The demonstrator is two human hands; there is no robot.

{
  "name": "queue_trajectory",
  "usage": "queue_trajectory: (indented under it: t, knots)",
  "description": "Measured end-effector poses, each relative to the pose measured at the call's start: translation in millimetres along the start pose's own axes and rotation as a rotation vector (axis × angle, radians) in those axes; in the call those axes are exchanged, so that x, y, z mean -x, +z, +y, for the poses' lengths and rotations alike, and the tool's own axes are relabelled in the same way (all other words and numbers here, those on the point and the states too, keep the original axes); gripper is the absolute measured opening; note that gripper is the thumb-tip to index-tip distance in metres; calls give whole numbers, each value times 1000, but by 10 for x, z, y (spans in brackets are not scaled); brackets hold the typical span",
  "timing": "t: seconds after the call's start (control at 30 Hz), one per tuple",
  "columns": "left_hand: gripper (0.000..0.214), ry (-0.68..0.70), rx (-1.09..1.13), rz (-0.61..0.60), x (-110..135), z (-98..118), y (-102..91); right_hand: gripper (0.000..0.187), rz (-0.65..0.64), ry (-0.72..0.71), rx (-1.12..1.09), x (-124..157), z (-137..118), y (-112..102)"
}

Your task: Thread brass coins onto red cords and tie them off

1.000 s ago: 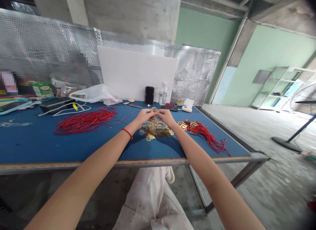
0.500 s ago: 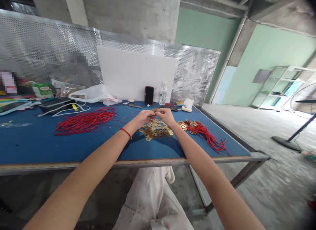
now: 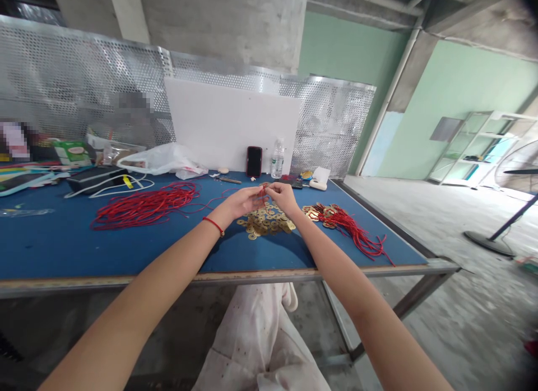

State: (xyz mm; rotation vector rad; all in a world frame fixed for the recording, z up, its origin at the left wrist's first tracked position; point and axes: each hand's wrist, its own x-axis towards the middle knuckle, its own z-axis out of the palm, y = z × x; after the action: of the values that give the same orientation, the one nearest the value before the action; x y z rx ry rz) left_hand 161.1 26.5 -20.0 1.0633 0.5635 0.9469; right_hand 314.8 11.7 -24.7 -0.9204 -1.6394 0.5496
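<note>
Above a loose pile of brass coins with holes (image 3: 269,224), my two hands meet at the fingertips. A thin red cord (image 3: 264,196) runs between them, and my left hand (image 3: 246,202) is closed on it, its palm turned partly toward me. My right hand (image 3: 282,196) pinches the cord near the left fingertips. Whether a coin sits between the fingers is too small to tell. Left of my hands lies a bundle of red cords (image 3: 145,206). To the right are coins tied with red cords (image 3: 332,216), their tails trailing toward the table's front edge.
Along the back stand a dark phone (image 3: 254,162), a clear water bottle (image 3: 277,160) and a white plastic bag (image 3: 163,158). A black box (image 3: 96,180) with a white cable is at left. The blue table (image 3: 168,254) ends at a metal-framed front edge.
My left hand has turned slightly, showing more of its palm and the red cord across it. My right hand stays close to the same spot, still pinching.
</note>
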Motion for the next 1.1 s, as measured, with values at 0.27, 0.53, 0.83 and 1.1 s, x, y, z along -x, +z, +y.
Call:
queue_trajectory:
  t: [0.27, 0.53, 0.83, 1.1]
  knots:
    - [25, 141, -68, 135, -27, -81, -2, 25, -2, -47, 104, 0, 48, 7]
    - [25, 122, -112, 150, -60, -107, -80, 24, 21, -114, 466, 39, -3, -26]
    - [18, 16, -107, 161, -92, -80, -147, 23, -43, -181, 709, 87, -98, -64]
    - [12, 44, -22, 213, -76, -60, -96, 21, 7, -210, 754, 83, -91, -73]
